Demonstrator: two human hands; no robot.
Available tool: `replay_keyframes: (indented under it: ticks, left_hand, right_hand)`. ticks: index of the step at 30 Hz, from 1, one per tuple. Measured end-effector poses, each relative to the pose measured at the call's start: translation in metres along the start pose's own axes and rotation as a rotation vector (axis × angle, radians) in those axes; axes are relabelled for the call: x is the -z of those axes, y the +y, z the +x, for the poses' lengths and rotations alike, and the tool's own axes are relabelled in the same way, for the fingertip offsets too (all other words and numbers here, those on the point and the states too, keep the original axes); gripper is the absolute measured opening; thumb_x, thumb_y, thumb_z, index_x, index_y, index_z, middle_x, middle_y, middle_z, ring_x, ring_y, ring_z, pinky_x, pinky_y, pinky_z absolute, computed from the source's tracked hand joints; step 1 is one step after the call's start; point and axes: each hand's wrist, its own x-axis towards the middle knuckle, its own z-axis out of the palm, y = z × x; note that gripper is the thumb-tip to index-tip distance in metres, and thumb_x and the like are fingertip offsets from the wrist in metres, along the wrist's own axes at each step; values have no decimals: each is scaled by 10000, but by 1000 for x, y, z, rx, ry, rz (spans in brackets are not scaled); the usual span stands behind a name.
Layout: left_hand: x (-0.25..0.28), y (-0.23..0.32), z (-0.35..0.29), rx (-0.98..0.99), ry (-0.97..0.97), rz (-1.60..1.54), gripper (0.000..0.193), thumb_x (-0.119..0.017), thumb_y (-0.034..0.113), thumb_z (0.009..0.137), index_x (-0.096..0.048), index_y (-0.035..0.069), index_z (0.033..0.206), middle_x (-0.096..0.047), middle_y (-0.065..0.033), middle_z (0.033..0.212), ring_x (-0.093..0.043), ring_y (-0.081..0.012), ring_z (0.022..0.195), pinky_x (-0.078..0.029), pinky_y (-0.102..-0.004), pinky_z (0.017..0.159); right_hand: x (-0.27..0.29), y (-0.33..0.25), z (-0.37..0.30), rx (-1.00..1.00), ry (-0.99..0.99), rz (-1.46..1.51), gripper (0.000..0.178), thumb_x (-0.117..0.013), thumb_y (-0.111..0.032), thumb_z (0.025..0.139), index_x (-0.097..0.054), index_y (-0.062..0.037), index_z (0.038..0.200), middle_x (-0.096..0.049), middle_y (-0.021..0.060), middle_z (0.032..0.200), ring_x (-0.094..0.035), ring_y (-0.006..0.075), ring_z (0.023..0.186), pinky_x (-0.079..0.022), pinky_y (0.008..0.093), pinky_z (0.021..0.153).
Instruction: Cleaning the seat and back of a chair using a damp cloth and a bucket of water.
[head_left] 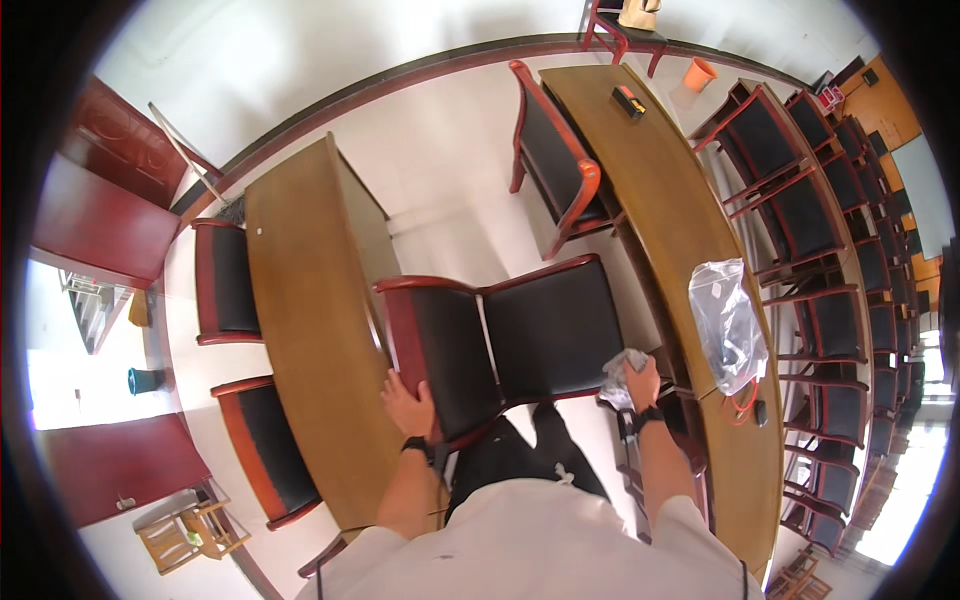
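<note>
A chair with a black padded seat [555, 330] and a black, red-wood-framed backrest [450, 350] stands right in front of me, its back toward the left. My left hand [408, 408] rests against the backrest's near left side, fingers apart. In my right hand [643, 382] is a crumpled grey cloth [620, 376], held at the right front corner of the seat. The fingers close round the cloth, and part of it hangs below them.
Brown desks run along my left [300, 300] and right [660, 190]. On the right desk lies a clear plastic bag [728, 325]. Another chair [555, 150] stands farther ahead. Rows of black chairs [800, 220] fill the right side. An orange bin [699, 74] sits near the far wall.
</note>
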Motion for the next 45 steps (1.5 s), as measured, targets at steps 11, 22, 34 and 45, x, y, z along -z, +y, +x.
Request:
replay_keyframes:
  ticks: [11, 22, 34, 45]
  left_hand:
    - [14, 51, 2, -35, 8, 208, 659, -610, 263, 909, -349, -23, 1442, -429, -269, 1423, -413, -402, 1317, -310, -441, 1116]
    - [3, 28, -2, 80, 31, 43, 663, -618, 196, 912, -313, 31, 1477, -406, -230, 1460, -391, -380, 1348, -317, -420, 1118]
    - [-15, 20, -2, 32, 52, 5, 673, -626, 156, 893, -315, 52, 1481, -441, -212, 1434, -458, -358, 1296, -362, -414, 1084]
    - [-14, 20, -2, 89, 51, 20, 668, -625, 169, 896, -320, 56, 1480, -423, -193, 1460, -424, -356, 1332, -335, -413, 1110]
  right_hand:
    - [-120, -52, 248, 99, 6, 111, 633, -703, -455, 805, -548, 36, 1174, -618, 272, 1123, -585, 425, 1081, -454, 456, 945]
    - [-193, -72, 281, -32, -276, 189, 811, -765, -522, 700, -515, 16, 1253, -586, 258, 1235, -563, 404, 1162, -440, 452, 994]
    - [-187, 58, 205, -43, -55, 219, 818, -670, -580, 804, -501, 42, 1307, -542, 287, 1282, -519, 438, 1196, -412, 444, 1021]
    - [-195, 142, 24, 204, 347, -284, 848, -640, -431, 875, -247, 43, 1458, -225, 344, 1499, -260, 481, 1377, -261, 582, 1102]
